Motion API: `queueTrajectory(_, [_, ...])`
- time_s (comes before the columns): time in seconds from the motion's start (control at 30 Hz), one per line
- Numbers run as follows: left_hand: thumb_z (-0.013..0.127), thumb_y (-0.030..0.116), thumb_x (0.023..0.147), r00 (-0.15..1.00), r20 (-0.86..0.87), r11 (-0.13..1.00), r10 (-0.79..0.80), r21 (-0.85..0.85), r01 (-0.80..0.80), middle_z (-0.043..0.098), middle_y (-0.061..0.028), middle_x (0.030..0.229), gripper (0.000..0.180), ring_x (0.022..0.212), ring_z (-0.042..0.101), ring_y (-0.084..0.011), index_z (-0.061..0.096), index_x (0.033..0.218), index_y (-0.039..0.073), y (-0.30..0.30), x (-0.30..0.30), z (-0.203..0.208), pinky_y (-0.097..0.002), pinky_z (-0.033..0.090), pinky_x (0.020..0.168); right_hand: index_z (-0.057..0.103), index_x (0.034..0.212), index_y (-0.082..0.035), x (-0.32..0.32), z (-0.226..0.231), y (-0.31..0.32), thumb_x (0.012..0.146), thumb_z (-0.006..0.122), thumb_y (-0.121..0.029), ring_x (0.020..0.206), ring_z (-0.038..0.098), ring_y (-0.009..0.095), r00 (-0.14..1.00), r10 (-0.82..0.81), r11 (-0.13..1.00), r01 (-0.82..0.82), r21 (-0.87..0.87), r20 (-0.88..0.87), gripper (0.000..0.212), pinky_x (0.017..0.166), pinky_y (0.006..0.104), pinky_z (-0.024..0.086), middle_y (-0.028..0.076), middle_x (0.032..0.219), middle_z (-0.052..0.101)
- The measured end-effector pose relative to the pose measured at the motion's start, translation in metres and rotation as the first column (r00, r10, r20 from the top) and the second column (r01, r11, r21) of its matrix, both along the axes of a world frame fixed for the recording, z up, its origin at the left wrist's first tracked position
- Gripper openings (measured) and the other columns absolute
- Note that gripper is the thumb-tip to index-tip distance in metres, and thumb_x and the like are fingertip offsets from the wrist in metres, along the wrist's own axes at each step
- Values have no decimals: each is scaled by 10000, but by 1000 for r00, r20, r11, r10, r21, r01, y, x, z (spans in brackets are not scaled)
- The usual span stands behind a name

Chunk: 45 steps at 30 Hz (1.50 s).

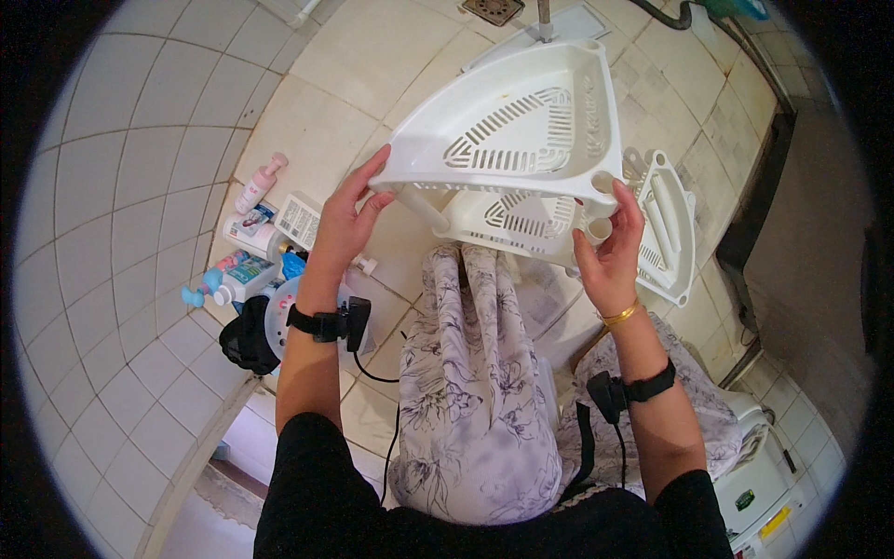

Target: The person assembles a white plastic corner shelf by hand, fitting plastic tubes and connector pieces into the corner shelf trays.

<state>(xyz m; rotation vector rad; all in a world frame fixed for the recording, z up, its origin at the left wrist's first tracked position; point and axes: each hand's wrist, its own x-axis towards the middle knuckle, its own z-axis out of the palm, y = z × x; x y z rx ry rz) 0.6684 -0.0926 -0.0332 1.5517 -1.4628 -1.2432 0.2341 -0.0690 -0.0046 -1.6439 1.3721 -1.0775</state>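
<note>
In front of me I hold up a white plastic corner shelf with slotted tiers. My left hand (352,210) grips the left corner of its upper tier (507,172), thumb below and fingers on the outer side. The right corner is in my right hand (612,252), whose fingers and thumb close around a short round white post (599,229) under the corner socket. Beneath the upper tier is a lower tier (466,212), partly hidden by it. A white post (424,207) stands between the two tiers on the left. Another slotted white piece (666,233) lies on the floor at the right.
Several bottles stand or lie by the left wall, among them a pink pump bottle (261,183) and a white bottle (298,220). A black cloth-like item (250,337) is beside them. A floor drain (494,9) is at the far side. Cables hang from my wrist straps.
</note>
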Motion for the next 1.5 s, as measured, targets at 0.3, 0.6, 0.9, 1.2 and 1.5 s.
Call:
queueTrajectory(0.3, [983, 212, 912, 827, 560, 934, -46, -269, 234, 592, -127, 1794, 559, 1512, 636, -460, 753, 1419, 161, -24, -46, 43, -566, 469, 1331, 471, 1703, -62, -1, 2, -5, 1009, 731, 122, 1564, 553, 276, 997, 72, 997, -72, -32, -9, 763, 1317, 416, 424, 140, 1712, 548])
queueTrajectory(0.6, [894, 20, 927, 929, 297, 934, -219, -211, 288, 825, -62, 1498, 258, 1397, 668, -348, 861, 1174, 87, -32, -28, 21, -482, 537, 1218, 207, 1849, -64, 5, 19, -15, 970, 738, 180, 1443, 699, 316, 974, 39, 977, -84, 196, 223, 1056, 1316, 487, 469, 195, 1640, 533])
queueTrajectory(0.9, [894, 17, 941, 925, 252, 915, -283, -220, 339, 842, -6, 1453, 177, 1414, 643, -343, 835, 1097, 77, -41, -23, 20, -470, 486, 1257, 605, 1511, 1, -1, 8, -15, 1101, 822, -101, 1339, 721, 272, 993, 26, 936, -66, 345, 119, 476, 1208, 411, 523, 128, 1359, 779])
queueTrajectory(1.2, [893, 14, 930, 866, 378, 891, -326, -185, 416, 826, -10, 1498, 183, 1507, 587, -376, 805, 1076, 79, -46, -24, 23, -503, 466, 1287, 490, 1599, -12, -2, 24, -22, 1113, 796, -190, 1423, 616, 234, 958, 68, 929, -162, 332, 278, 601, 1238, 395, 486, 138, 1507, 654])
queueTrajectory(1.5, [863, 12, 940, 768, 520, 828, -375, -184, 529, 753, -43, 1656, 182, 1585, 547, -429, 789, 1097, 67, -51, -31, 31, -552, 407, 1331, 464, 1661, 8, 13, 59, -37, 1192, 673, -475, 1418, 582, 189, 941, -27, 874, -142, 465, 337, 706, 1227, 377, 480, 139, 1527, 633])
